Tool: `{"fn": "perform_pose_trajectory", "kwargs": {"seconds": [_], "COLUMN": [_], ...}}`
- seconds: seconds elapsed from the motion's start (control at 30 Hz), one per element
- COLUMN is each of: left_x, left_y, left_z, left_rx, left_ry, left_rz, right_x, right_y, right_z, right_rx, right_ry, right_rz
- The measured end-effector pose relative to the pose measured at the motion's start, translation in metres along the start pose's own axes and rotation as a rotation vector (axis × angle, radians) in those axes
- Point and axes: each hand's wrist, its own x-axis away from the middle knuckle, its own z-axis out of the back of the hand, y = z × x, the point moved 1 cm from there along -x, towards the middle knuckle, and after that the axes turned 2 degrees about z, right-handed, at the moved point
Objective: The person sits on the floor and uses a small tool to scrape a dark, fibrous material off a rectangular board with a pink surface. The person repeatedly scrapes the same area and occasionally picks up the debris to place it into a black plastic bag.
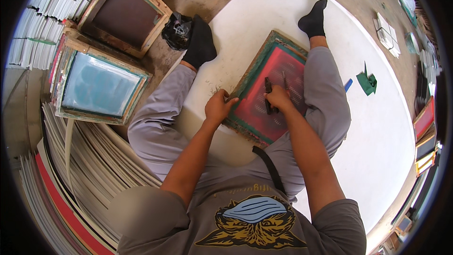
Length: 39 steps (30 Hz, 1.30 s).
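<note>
A screen-printing frame (271,56) with a green-stained wooden border and pink-red mesh lies at a slant between my outstretched legs. My left hand (218,107) is closed at its left edge, thumb and fingers pinching the border. Over the mesh, my right hand (279,98) grips a dark, elongated hand tool (268,87), perhaps pliers or a cutter; its exact kind is unclear. Small loose shreds (218,89) lie just beyond my left hand. The frame's right edge is partly hidden by my right leg.
I sit on a large white sheet (373,132). On it, to the right, are a green scrap (366,81) and a small blue object (348,85). More frames (101,85) lean at left, above stacked boards (101,146). A black plastic bag (176,32) sits by my left foot.
</note>
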Motion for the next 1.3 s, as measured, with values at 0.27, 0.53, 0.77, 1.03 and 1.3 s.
{"fn": "perform_pose_trajectory", "kwargs": {"seconds": [0.27, 0.53, 0.77, 1.03, 1.3], "left_x": [-0.019, -0.012, -0.026, -0.028, -0.034], "left_y": [-0.029, -0.001, 0.033, 0.029, 0.039], "left_z": [-0.015, -0.017, -0.03, -0.033, -0.034], "left_rx": [0.047, -0.078, -0.269, -0.191, -0.256], "left_ry": [0.088, 0.209, 0.199, 0.224, 0.21], "left_rz": [-0.043, -0.242, -0.415, -0.434, -0.383], "right_x": [-0.01, -0.02, -0.019, -0.017, -0.009], "right_y": [0.007, 0.016, 0.016, 0.01, -0.002], "right_z": [0.0, -0.007, -0.012, -0.01, -0.002], "right_rx": [0.003, 0.122, 0.181, 0.148, 0.175], "right_ry": [-0.047, 0.051, 0.123, 0.085, 0.075], "right_rz": [-0.033, 0.034, 0.052, 0.038, -0.035]}}
